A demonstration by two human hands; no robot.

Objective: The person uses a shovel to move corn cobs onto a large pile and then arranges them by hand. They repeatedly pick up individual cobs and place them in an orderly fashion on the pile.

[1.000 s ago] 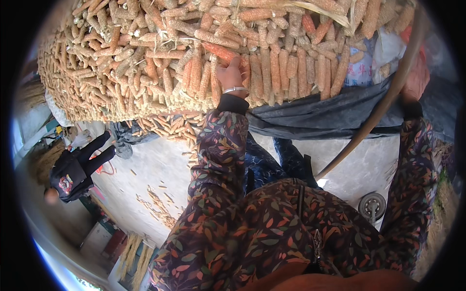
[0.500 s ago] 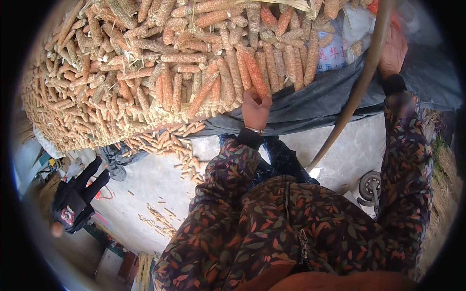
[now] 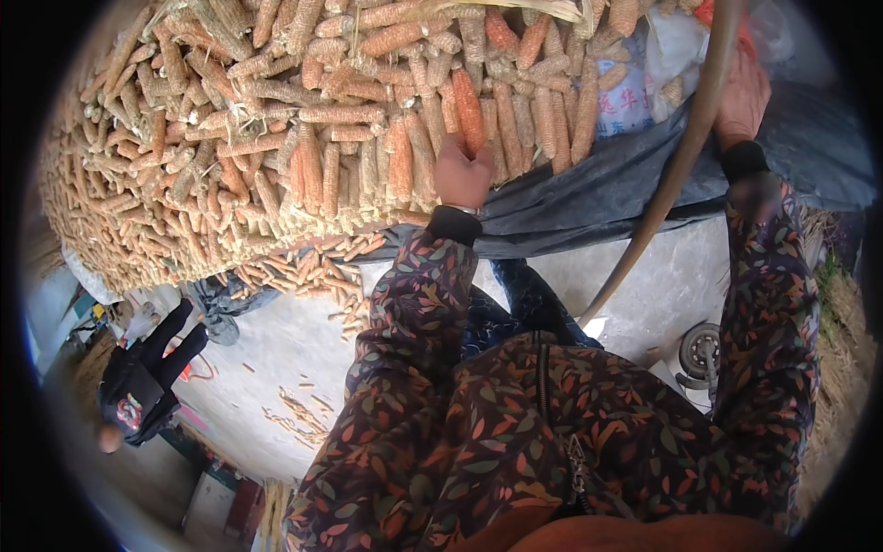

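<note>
My left hand is closed round the lower end of a reddish corn cob, which points away from me at the front edge of a large heap of cobs. Other cobs lie close on both sides of it. Over at the right, my right hand lies with its fingers stretched forward beside a brown pole. Its fingertips blend into red plastic there. Next to it are a white printed bag and a dark tarp.
The pole slants from the top down to the pale floor. Loose cobs lie on the floor under the heap's front. A small wheel stands at the right. Another person in dark clothes is at the far left.
My left hand has shifted left and a little farther away, still on the reddish cob, which now stands straighter. A cob that leaned left of it no longer shows there. My right hand has barely moved.
</note>
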